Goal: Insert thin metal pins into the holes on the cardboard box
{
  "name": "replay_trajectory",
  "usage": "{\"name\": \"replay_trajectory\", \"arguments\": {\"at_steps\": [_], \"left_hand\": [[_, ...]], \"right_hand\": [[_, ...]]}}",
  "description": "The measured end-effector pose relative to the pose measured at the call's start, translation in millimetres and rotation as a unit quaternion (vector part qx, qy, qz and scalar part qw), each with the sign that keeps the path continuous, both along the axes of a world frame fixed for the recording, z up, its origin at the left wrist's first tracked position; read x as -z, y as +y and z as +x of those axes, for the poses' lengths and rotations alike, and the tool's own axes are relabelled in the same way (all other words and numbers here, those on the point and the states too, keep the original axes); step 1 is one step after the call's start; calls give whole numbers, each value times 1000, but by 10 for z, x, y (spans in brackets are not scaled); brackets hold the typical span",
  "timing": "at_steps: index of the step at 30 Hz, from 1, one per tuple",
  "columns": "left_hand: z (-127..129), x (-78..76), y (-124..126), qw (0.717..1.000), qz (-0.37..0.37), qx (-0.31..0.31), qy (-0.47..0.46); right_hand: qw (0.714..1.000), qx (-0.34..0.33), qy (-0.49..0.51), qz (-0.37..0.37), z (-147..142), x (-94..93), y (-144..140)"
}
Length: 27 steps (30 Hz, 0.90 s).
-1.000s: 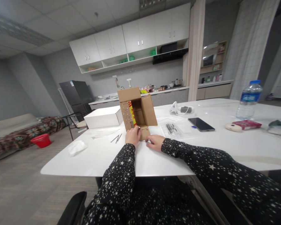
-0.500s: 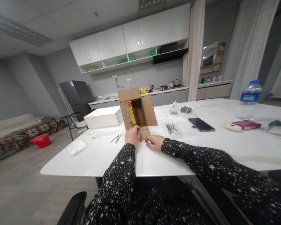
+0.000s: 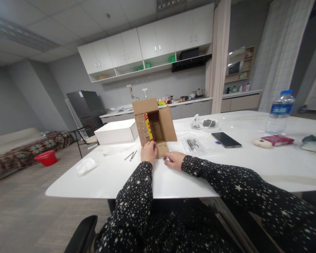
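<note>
White table (image 3: pixel 121 175): your work surface spans mid-frame; its near edge runs just below your wrists, with bare room lower left.
Cardboard box (image 3: pixel 154 124): lies at centre frame, open mouth toward you, flaps spread, so you can reach inside.
Left hand (image 3: pixel 149 152): fingers curled, gripping the box's lower left flap edge.
Right hand (image 3: pixel 175 160): rests flat beside the bottom flap; whether it pinches anything, you cannot tell.
Metal pins (image 3: pixel 131 155): left of your hand, apart.

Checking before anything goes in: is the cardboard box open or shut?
Open. The cardboard box has its flaps spread, showing the inside. The left hand touches its near flap.
</note>
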<state>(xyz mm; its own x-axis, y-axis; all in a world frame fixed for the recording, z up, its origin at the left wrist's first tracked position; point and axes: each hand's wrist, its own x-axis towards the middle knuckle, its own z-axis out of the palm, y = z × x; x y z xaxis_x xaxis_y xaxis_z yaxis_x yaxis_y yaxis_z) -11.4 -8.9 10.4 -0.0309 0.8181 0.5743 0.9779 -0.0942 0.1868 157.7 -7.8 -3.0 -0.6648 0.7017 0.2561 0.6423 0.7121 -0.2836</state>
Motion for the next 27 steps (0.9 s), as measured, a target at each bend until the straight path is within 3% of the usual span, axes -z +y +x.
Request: {"name": "replay_trajectory", "arguments": {"at_steps": [14,27], "left_hand": [[-7,-4,12,998,53,33,-31],[1,-20,5,998,49,22,-26]], "right_hand": [[1000,-2,-4,1,-2,-1,0],[1000,-5,3,2,4,8,10]]}}
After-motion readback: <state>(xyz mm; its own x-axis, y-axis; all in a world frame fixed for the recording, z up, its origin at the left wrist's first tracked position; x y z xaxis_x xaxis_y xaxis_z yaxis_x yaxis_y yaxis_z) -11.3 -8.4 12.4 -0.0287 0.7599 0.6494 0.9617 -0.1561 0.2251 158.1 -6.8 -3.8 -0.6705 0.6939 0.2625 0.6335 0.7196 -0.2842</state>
